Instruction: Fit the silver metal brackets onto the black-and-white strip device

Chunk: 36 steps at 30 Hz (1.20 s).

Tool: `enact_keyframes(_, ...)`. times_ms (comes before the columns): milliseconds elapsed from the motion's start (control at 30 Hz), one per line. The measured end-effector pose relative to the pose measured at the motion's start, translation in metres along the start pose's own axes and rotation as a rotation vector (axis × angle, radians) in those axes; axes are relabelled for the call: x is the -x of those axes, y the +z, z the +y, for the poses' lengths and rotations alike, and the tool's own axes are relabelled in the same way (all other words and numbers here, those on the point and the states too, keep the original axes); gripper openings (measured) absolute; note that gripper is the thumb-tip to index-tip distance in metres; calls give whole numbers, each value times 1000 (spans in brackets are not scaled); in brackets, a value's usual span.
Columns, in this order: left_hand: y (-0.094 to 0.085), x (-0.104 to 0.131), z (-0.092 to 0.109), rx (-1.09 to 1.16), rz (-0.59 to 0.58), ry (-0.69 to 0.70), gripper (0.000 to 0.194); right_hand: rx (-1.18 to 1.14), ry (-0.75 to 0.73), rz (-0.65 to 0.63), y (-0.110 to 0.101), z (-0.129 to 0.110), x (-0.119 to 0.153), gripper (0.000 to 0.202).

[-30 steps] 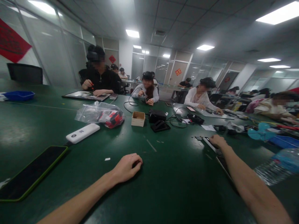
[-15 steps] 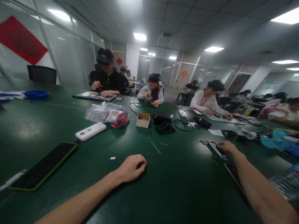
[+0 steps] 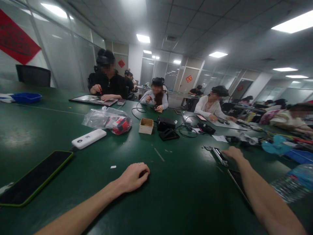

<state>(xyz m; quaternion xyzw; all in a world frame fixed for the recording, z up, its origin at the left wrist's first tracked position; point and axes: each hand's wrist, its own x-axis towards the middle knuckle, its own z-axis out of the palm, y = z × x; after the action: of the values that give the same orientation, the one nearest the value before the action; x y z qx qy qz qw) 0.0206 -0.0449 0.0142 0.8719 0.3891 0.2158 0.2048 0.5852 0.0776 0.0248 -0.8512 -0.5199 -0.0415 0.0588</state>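
Observation:
My left hand (image 3: 135, 176) rests on the green table (image 3: 171, 192) with its fingers curled in loosely, and nothing shows in it. A small white scrap (image 3: 113, 166) lies to its left. On the right, my right hand (image 3: 234, 152) is beside a slim white-and-black device (image 3: 220, 156), index finger stretched toward its upper right edge. Whether the fingertip touches the device I cannot tell; the other fingers are partly hidden. Small dark bits (image 3: 207, 148) lie just left of the device. A dark flat phone-like slab (image 3: 237, 182) is partly covered by my right forearm.
At left lie a phone in a green case (image 3: 36, 178) and a white power bank (image 3: 89, 138). Farther back are a plastic bag with red-and-black contents (image 3: 118, 124), an open box (image 3: 146, 126) and cables. A bottle (image 3: 290, 186) and a blue fan (image 3: 276, 145) are at right. Several people sit opposite.
The view has turned slightly right, so most things sit farther left. My right hand has drawn back a little from over the device toward its edge. My left hand stays in place.

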Motion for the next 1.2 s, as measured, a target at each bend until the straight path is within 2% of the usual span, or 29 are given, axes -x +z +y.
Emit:
enact_keyframes(100,2,0,-2,4,6,7,17,44,1,-37,-6,-15,-3,27)
enact_keyframes(200,3,0,-3,7,12,11,17,41,-107,-85,-6,-40,-10,23)
enact_keyframes(333,1,0,-1,-3,8,21,17,25,-248,-169,6,-70,-20,20)
enact_keyframes(433,-1,0,2,-5,-5,12,16,27,-288,-217,16,-80,-24,20)
enact_keyframes(700,0,0,1,-2,-14,12,16,50,-317,-261,23,-81,-23,21)
enact_keyframes(1200,-3,0,3,10,-46,-27,18,92,-352,-215,18,-80,-21,19)
